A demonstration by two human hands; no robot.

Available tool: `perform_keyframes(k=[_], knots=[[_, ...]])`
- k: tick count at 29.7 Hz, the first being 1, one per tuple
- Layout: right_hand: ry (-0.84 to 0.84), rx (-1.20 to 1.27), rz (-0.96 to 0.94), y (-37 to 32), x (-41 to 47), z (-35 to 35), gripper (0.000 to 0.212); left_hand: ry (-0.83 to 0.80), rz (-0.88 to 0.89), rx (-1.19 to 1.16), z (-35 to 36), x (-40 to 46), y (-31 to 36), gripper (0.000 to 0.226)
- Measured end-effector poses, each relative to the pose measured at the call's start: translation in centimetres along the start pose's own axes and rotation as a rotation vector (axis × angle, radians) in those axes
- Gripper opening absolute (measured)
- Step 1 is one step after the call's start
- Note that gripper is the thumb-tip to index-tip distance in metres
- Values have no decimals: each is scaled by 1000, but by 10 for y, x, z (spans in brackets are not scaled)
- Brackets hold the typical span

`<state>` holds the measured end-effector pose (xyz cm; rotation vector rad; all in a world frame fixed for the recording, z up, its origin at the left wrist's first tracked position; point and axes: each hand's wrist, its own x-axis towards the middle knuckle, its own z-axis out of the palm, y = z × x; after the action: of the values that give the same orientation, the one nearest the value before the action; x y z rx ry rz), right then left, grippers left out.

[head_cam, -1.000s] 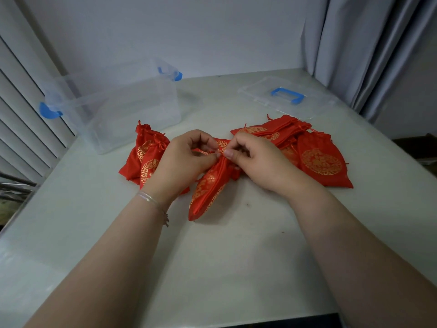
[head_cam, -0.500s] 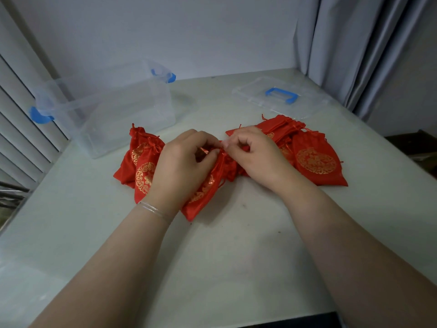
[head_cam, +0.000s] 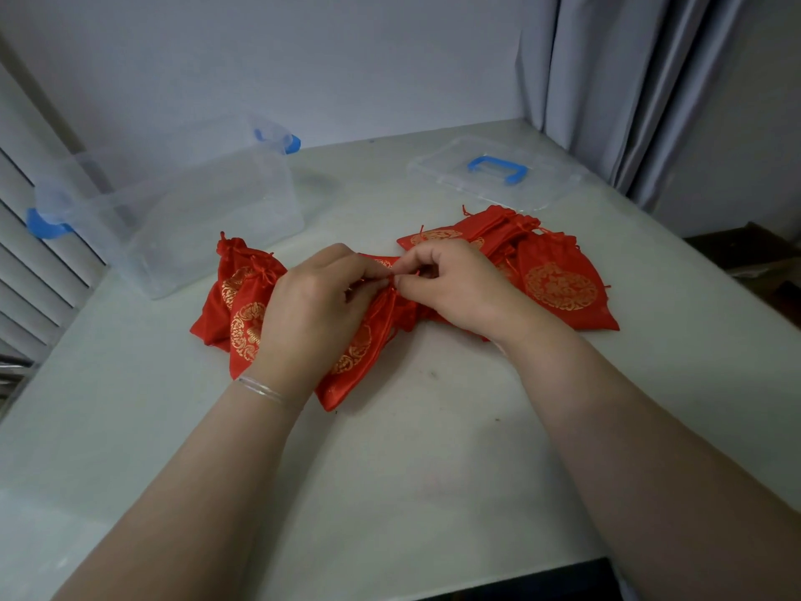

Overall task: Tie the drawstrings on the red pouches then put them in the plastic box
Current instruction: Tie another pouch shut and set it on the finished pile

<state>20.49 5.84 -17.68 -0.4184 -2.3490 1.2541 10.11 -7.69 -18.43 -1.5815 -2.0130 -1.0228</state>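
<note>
Both my hands are up at the neck of one red satin pouch with gold round embroidery (head_cam: 359,353), which lies on the pale grey surface (head_cam: 411,470) in front of me, its bottom end pointing back toward me. My left hand (head_cam: 312,305) has its fingers curled over the top of the pouch, and my right hand (head_cam: 450,288) meets it from the other side. Each grip is pinched tight on the thin red drawstring (head_cam: 392,279), fingertips nearly touching in the middle. Honestly the cord is so thin and so covered by my fingers that I can't tell how the knot looks.

Just left of my left hand there's a small heap of gathered red pouches (head_cam: 236,292) with their necks pulled in. On the right, partly under my right hand, is a flatter pile of red pouches (head_cam: 559,288) fanned out, the gold medallion on the top one facing up.

The clear plastic box with blue latches (head_cam: 173,219) sits open at the back left of the surface, well apart from the pouch I'm holding. Its clear lid with a blue handle (head_cam: 498,171) lies flat at the back right, near the grey curtain (head_cam: 641,80). Thin silver bracelet (head_cam: 264,390) on my left wrist.
</note>
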Motion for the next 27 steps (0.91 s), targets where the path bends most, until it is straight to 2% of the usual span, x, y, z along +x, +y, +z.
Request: perform_keyframes(k=[3,9,14,17,20,22,24,27], knots=[[67,-60,-12,1,0,0,11,37,-21,-24,1,2,-1,10],[131,-107,-69,-3,-3,2,12,48,-74,-20,-2,4,1,11],[80,-267,-116,-4,-1,2,4,-57,-143,-53,-1,3,1,9],[18,-240,-122,0,-1,1,1,-176,-162,9,1,0,5,12],[-5,-165,-104,9,0,2,2,-252,-268,-86,1,1,4,10],[16,-123,-100,14,3,3,9,-181,-315,-80,-4,2,1,9],[10,-120,-106,17,5,4,28,-19,-396,30,-11,5,-4,12],[-84,-310,-90,20,4,7,48,184,-558,275,-21,6,-21,18]])
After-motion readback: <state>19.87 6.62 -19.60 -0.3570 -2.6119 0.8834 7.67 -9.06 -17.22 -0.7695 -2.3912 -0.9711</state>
